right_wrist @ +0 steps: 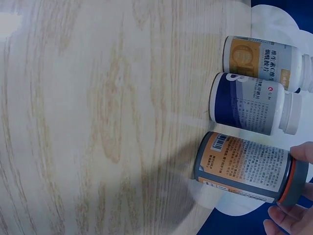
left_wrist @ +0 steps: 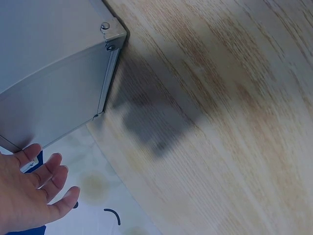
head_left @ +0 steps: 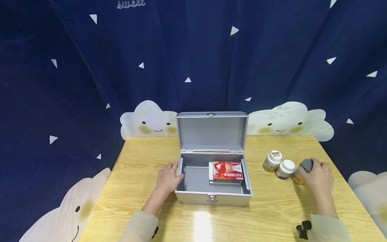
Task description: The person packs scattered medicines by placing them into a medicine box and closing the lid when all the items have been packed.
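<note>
My right hand (head_left: pixel 320 176) holds a pill bottle (right_wrist: pixel 239 166) by its dark grey lid (head_left: pixel 306 164), thumb on one side and fingers on the other. The bottle has an orange and white label and stands upright on the table. Two white-capped pill bottles stand close beside it: one with a blue label (right_wrist: pixel 244 103), one with a yellow label (right_wrist: pixel 259 58). My left hand (head_left: pixel 168 176) rests at the left rim of an open silver metal case (head_left: pixel 211 199), its fingers loose in the left wrist view. Inside the case, on the right, lies a red and white medicine box (head_left: pixel 228 170).
The case lid (head_left: pixel 211 132) stands raised at the back. A wooden table (head_left: pixel 145 151) carries everything. Behind it hangs a dark blue curtain (head_left: pixel 187 50) with white triangles and smiling clouds. Something pale lies under the red box, mostly hidden.
</note>
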